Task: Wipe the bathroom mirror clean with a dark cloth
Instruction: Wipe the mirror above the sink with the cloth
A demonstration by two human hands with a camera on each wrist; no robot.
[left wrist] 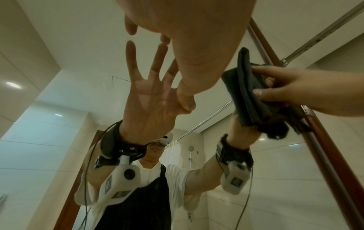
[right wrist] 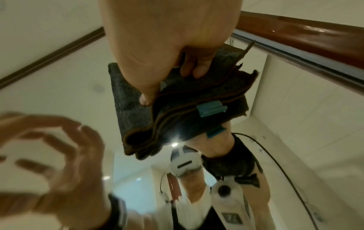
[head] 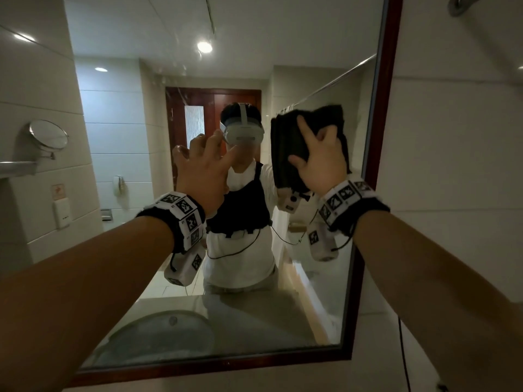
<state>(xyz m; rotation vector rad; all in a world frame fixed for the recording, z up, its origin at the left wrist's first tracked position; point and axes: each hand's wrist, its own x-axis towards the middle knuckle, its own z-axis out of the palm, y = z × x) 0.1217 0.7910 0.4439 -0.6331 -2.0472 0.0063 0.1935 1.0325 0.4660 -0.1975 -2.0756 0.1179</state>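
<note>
The right hand point(head: 322, 162) holds a dark cloth point(head: 288, 145), folded in layers, with its thumb and fingers pinching it. The cloth is flat against the mirror point(head: 127, 108), up near the mirror's right side, close to the red-brown frame point(head: 382, 108). The left hand point(head: 202, 168) is just left of the cloth, spread wide with nothing in it, and its fingertips touch the mirror. A small teal tag point(right wrist: 209, 109) sticks out of the cloth. A round little mirror point(head: 48, 134) hangs on the wall, far to the left of the cloth.
</note>
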